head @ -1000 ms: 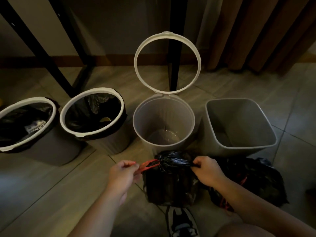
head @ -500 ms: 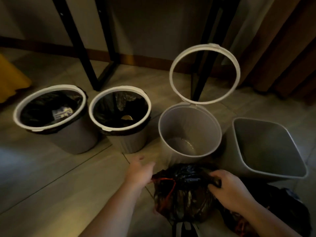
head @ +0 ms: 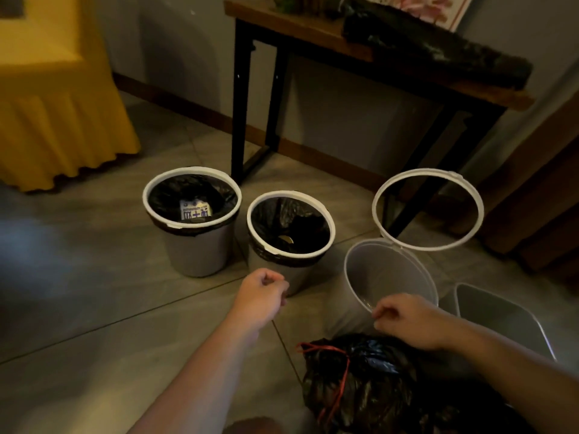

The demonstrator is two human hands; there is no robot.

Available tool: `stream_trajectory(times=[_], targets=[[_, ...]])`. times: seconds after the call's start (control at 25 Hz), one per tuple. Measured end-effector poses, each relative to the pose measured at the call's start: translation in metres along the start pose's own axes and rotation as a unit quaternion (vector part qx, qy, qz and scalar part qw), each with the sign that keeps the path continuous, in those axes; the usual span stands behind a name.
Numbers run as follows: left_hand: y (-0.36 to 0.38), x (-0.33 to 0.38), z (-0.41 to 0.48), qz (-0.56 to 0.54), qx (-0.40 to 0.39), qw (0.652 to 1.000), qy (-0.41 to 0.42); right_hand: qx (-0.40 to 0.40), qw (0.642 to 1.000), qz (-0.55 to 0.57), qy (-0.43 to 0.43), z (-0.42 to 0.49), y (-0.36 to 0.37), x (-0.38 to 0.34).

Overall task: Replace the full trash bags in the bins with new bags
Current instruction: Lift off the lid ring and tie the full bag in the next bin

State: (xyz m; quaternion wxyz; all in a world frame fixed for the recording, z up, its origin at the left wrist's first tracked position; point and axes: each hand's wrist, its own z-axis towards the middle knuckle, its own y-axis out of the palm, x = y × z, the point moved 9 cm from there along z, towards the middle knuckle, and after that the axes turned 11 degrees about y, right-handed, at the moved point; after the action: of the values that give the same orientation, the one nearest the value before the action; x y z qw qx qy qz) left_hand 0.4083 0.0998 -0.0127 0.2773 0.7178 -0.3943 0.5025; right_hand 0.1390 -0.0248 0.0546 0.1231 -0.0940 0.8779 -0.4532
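A tied black trash bag (head: 360,383) with a red drawstring lies on the floor at the bottom centre. My right hand (head: 407,321) hovers just above it, fingers loosely curled and holding nothing, near the rim of an unlined round bin (head: 388,270) whose ring lid (head: 451,175) stands raised. My left hand (head: 261,294) is also loosely curled and holds nothing, in front of a round bin (head: 307,277) lined with a black bag. Further left, another lined round bin (head: 197,255) has a carton inside. An unlined square bin (head: 501,317) stands at the right.
A wooden table on black legs (head: 239,120) stands behind the bins, with a heap of black bags (head: 438,45) on top. Yellow draped cloth (head: 47,104) fills the far left. A brown curtain (head: 548,183) hangs at the right. Tiled floor lies open to the left.
Both hands have let go of the tied bag and its red drawstring and lifted off it. The view has swung up and left, bringing the table top and yellow cloth into sight.
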Motion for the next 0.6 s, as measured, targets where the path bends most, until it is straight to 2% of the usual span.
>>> stream_trajectory(times=[0.2,0.32,0.44,0.6], targets=[[-0.035,-0.002,-0.013,-0.028,0.016,0.999,0.009,0.034,0.99,-0.119,-0.067,-0.007,-0.031,-0.091],[-0.051,-0.013,-0.004,-0.013,0.018,1.0,0.011,0.04,0.978,-0.16,-0.124,0.019,-0.03,-0.145],[-0.071,-0.034,0.027,0.036,0.024,0.999,0.006,0.079,0.969,-0.168,-0.164,0.067,-0.017,-0.191],[-0.089,-0.042,0.061,0.089,0.014,0.996,0.011,0.128,0.971,-0.122,-0.163,0.121,-0.003,-0.226]])
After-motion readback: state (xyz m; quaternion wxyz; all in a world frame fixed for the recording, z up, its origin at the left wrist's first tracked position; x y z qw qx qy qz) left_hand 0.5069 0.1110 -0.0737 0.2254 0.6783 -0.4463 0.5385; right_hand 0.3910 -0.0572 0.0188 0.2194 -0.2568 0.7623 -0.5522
